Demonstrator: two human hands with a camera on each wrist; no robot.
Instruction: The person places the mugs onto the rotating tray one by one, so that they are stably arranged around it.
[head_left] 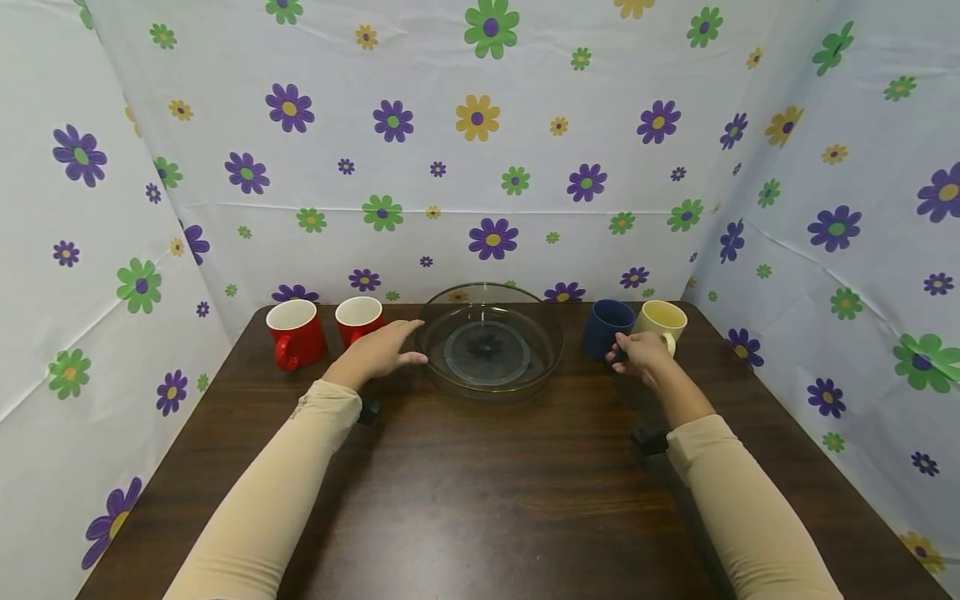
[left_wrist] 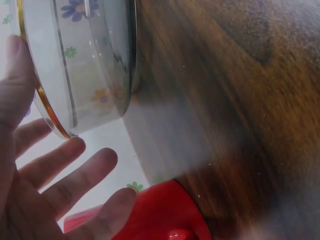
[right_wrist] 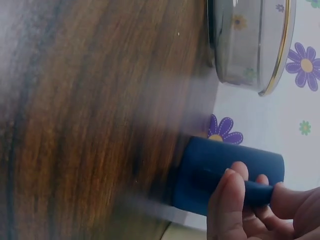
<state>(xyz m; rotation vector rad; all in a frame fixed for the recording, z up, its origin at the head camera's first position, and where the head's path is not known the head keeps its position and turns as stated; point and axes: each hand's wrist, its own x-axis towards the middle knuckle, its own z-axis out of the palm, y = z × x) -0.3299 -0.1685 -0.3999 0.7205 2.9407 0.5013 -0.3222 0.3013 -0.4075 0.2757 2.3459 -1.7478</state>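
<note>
My left hand [head_left: 378,354] is at the left side of a round clear glass bowl [head_left: 557,346], fingers spread and loosely bent. In the left wrist view its thumb and fingertips lie at the bowl's gold-tinted rim [left_wrist: 48,107]; firm contact is hard to tell. Right of the bowl, my right hand [head_left: 647,354] pinches the handle of a dark blue mug [head_left: 598,331]. The right wrist view shows fingers and thumb curled around that handle, with the blue mug [right_wrist: 200,167] upright, its base at the table.
Two red mugs with white insides stand at the back left, one at the corner [head_left: 306,340] and one partly behind my left hand [head_left: 349,330]. A yellow mug [head_left: 675,321] stands right of the blue one. Flowered cloth [head_left: 480,167] walls the dark wooden table [head_left: 480,483].
</note>
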